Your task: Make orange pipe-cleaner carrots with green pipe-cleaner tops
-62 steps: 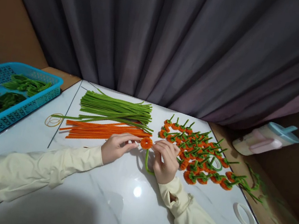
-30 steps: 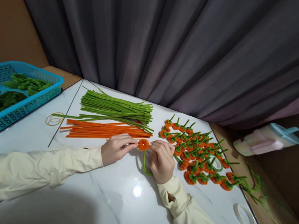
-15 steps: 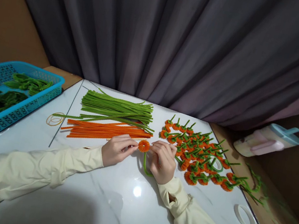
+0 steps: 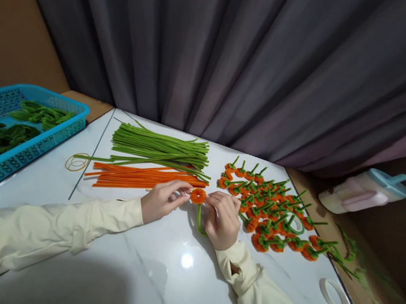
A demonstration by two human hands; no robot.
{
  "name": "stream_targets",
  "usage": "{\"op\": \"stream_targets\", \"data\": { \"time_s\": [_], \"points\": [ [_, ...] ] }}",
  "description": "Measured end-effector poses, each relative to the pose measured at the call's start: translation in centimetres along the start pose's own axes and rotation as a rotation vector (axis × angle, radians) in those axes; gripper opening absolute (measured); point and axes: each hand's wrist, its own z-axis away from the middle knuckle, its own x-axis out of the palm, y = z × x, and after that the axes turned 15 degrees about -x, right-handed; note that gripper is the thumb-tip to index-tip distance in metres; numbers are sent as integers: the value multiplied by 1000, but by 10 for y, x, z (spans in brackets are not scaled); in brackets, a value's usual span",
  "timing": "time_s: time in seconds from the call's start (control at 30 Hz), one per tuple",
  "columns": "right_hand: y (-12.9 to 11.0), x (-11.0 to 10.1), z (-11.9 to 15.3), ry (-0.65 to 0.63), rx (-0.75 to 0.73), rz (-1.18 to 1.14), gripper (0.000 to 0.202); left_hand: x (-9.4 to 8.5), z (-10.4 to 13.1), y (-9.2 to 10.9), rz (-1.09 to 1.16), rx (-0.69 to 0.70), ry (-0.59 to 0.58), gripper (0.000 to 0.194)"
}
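Note:
Between my two hands is a small round orange pipe-cleaner flower (image 4: 198, 196), its ridged ring facing up with a pale centre. A green pipe-cleaner stem (image 4: 199, 220) hangs from it and curves toward my right palm. My left hand (image 4: 163, 200) pinches the flower's left edge between thumb and forefinger. On the opposite edge, the fingertips of my right hand (image 4: 223, 219) are closed on it. Just behind my left hand lie a bundle of orange pipe cleaners (image 4: 131, 176) and a larger bundle of green pipe cleaners (image 4: 157, 145).
Right of my hands, several orange flowers with green stems (image 4: 265, 210) crowd the white tabletop (image 4: 149, 279). A tape roll (image 4: 335, 296) lies near the right edge, before a tumbler (image 4: 369, 192). At left are rubber bands (image 4: 77, 162) and a blue basket (image 4: 61, 132) of green loops.
The view has shifted slightly. My left thumb and finger have spread a little at the flower's edge, and the flower sits slightly higher. Both hands stay on it.

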Motion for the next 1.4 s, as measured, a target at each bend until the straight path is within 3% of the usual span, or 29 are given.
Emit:
{"op": "stream_targets", "data": {
  "time_s": [0.37, 0.5, 0.67, 0.9, 1.0, 1.13, 1.3, 1.4],
  "points": [
    [-2, 1, 0, -20, -38, -9, 20, -4, 3, 3, -46, 169, -39, 37],
    [-6, 2, 3, -69, -107, -4, 20, -4, 3, 6, -38, 216, -102, 41],
    [-7, 3, 4, -92, -202, 27, 21, -2, 2, 1, -80, 280, -95, 37],
    [-9, 1, 3, -105, -281, 120, 22, -4, 6, 1, -182, 371, -112, 49],
    [-12, -3, 2, -146, -442, 240, 19, -4, 7, 2, -142, 204, -134, 47],
    [-14, -9, 0, -168, -588, 369, 14, -2, 8, 5, 112, -173, -206, 60],
    [-7, -20, 3, -204, -664, 389, 19, 0, 9, 15, 619, -541, -671, 36],
    [-6, -27, 8, -248, -736, 350, 24, 0, 7, 19, 819, -719, -756, 32]
  ]
}}
